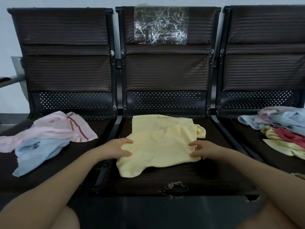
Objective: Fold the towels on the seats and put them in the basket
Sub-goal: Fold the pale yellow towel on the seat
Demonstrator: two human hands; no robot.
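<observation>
1. A row of three dark seats formed the bench [166,184], and the yellow towel [158,144] lay on the middle seat, reaching from the foot of the backrest towards the front edge.
2. The yellow towel was partly folded: a near layer lay doubled over a far layer, and a loose corner hung out at its near left side.
3. The left hand [115,148] gripped the left edge of the folded layer, thumb on top and fingers curled beneath the cloth.
4. The right hand [202,149] pinched the right edge of the same layer, its fingers bent around the fabric.
5. On the left seat a pink towel [54,128] with red and orange stripes lay crumpled near the back edge, stretching to the seat's left side.
6. A blue towel [36,152] lay rumpled just in front of the pink one, touching it and reaching towards the front left corner of that seat.
7. On the right seat a heap of towels [283,129] in blue, pink, red and yellow was piled at the right edge; whether they were folded could not be told.
8. A patch of crinkled clear tape [160,25] covered the top of the middle backrest.
9. The padding at the front edge of the middle seat showed a tear [175,189].
</observation>
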